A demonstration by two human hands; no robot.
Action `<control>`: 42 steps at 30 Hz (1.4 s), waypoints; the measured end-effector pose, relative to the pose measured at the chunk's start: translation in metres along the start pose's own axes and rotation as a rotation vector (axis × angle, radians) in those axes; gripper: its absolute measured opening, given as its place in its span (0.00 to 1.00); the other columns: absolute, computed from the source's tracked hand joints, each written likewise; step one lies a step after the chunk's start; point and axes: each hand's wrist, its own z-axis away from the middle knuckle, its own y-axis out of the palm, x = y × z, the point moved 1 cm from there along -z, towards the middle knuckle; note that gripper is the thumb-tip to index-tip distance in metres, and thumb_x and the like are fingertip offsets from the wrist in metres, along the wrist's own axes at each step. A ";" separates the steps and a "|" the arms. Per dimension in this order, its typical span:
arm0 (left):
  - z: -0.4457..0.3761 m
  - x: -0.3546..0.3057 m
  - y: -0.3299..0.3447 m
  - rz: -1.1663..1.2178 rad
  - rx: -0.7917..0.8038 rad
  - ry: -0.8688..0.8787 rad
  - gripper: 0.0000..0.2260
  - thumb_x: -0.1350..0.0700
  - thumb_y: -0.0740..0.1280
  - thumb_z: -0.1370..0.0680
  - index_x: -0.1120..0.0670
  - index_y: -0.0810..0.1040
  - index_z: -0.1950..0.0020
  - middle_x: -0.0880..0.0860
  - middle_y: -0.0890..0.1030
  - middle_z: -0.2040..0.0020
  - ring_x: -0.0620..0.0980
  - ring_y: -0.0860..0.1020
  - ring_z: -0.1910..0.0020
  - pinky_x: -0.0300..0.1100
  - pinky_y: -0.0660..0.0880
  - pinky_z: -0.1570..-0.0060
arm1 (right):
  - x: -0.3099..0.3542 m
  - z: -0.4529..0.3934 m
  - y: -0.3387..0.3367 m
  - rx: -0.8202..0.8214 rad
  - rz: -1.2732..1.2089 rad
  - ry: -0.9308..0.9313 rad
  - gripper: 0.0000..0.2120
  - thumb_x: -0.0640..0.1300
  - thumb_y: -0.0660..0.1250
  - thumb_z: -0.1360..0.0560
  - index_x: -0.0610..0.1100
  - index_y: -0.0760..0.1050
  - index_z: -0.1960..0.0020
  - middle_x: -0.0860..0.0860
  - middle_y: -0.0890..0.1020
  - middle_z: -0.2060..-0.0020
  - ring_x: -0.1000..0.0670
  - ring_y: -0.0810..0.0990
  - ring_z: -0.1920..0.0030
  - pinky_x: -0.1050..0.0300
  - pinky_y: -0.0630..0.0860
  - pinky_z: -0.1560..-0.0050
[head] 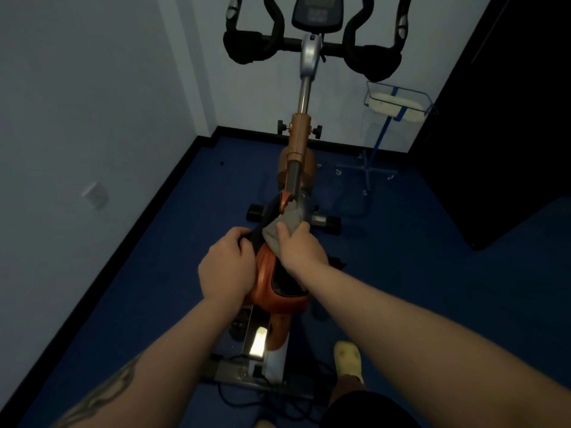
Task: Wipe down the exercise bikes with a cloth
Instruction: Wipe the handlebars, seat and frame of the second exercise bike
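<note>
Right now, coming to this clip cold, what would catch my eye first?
Most striking is the orange saddle at centre frame, with both bare hands on it: the left hand grips its left side while the right hand pinches a grey cloth against its nose. Beyond it, the black handlebars and console loom at the top, and a blue-legged stand waits at the right wall.

exercise bike (pixel 298 143): orange frame, grey stem, black handlebars and console at top, standing upright on blue floor near the wall corner. orange-and-black saddle (pixel 278 288) in the foreground. grey cloth (pixel 285 231): crumpled, lying against the saddle's front end, by the seat post.
</note>
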 end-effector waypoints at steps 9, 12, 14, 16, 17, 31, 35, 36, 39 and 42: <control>-0.002 0.000 0.001 0.017 -0.020 -0.006 0.13 0.53 0.57 0.20 0.45 0.77 0.41 0.44 0.80 0.56 0.38 0.69 0.66 0.34 0.61 0.69 | -0.039 0.060 0.024 -0.278 -0.160 -0.303 0.26 0.60 0.53 0.20 0.54 0.58 0.25 0.54 0.65 0.29 0.52 0.66 0.32 0.53 0.68 0.35; -0.001 0.000 0.000 0.009 -0.017 0.001 0.13 0.53 0.56 0.20 0.45 0.77 0.41 0.45 0.80 0.54 0.41 0.71 0.62 0.37 0.62 0.68 | -0.026 0.028 0.003 -0.073 -0.207 -0.159 0.23 0.58 0.54 0.19 0.50 0.62 0.28 0.50 0.73 0.34 0.48 0.74 0.39 0.48 0.73 0.39; 0.000 0.000 0.000 0.012 -0.011 0.000 0.13 0.53 0.56 0.20 0.45 0.77 0.40 0.46 0.81 0.54 0.42 0.72 0.62 0.40 0.64 0.66 | -0.028 0.027 0.001 0.005 -0.302 -0.141 0.23 0.58 0.55 0.19 0.49 0.61 0.28 0.48 0.73 0.34 0.47 0.74 0.38 0.46 0.72 0.38; 0.000 0.001 0.000 0.016 -0.010 -0.009 0.14 0.53 0.56 0.20 0.45 0.77 0.40 0.46 0.81 0.54 0.43 0.72 0.62 0.40 0.64 0.65 | -0.034 0.048 0.012 -0.067 -0.203 -0.158 0.27 0.59 0.55 0.20 0.50 0.56 0.25 0.49 0.67 0.30 0.48 0.69 0.33 0.47 0.69 0.34; -0.001 0.001 0.000 0.022 -0.011 -0.013 0.14 0.54 0.56 0.20 0.45 0.77 0.40 0.46 0.81 0.54 0.42 0.72 0.62 0.40 0.64 0.66 | -0.035 0.060 0.018 -0.118 -0.121 -0.178 0.30 0.59 0.54 0.20 0.50 0.52 0.23 0.50 0.63 0.28 0.48 0.64 0.31 0.47 0.67 0.33; 0.001 0.000 0.000 0.040 -0.013 -0.015 0.13 0.54 0.57 0.20 0.46 0.78 0.41 0.48 0.82 0.53 0.43 0.72 0.61 0.41 0.65 0.64 | -0.024 0.053 0.019 -0.182 0.214 -0.311 0.33 0.61 0.50 0.20 0.45 0.46 0.22 0.45 0.64 0.29 0.44 0.67 0.34 0.47 0.71 0.39; 0.001 -0.001 -0.001 0.027 -0.018 -0.017 0.13 0.54 0.57 0.21 0.46 0.78 0.41 0.48 0.82 0.52 0.43 0.72 0.60 0.41 0.65 0.63 | -0.008 0.018 0.008 -0.069 0.155 -0.143 0.31 0.59 0.49 0.19 0.42 0.51 0.23 0.41 0.69 0.32 0.41 0.72 0.37 0.47 0.73 0.43; 0.001 -0.001 -0.001 0.029 -0.017 -0.014 0.13 0.54 0.57 0.21 0.46 0.78 0.41 0.48 0.82 0.52 0.43 0.73 0.60 0.41 0.66 0.62 | -0.001 0.007 0.004 -0.023 0.099 -0.076 0.29 0.59 0.49 0.19 0.40 0.54 0.25 0.40 0.71 0.34 0.40 0.74 0.39 0.48 0.72 0.45; 0.002 -0.001 -0.002 0.035 -0.005 -0.013 0.14 0.54 0.56 0.20 0.46 0.77 0.40 0.48 0.82 0.52 0.43 0.74 0.58 0.42 0.67 0.60 | 0.002 0.001 0.003 -0.028 0.080 -0.045 0.27 0.59 0.49 0.19 0.40 0.58 0.29 0.40 0.74 0.37 0.40 0.76 0.41 0.50 0.71 0.51; 0.001 0.000 -0.001 0.031 -0.001 -0.017 0.14 0.54 0.56 0.20 0.46 0.77 0.40 0.47 0.82 0.52 0.43 0.73 0.59 0.41 0.66 0.62 | -0.019 0.036 0.013 -0.151 0.208 -0.253 0.32 0.62 0.49 0.21 0.45 0.50 0.23 0.43 0.69 0.33 0.43 0.73 0.39 0.46 0.75 0.46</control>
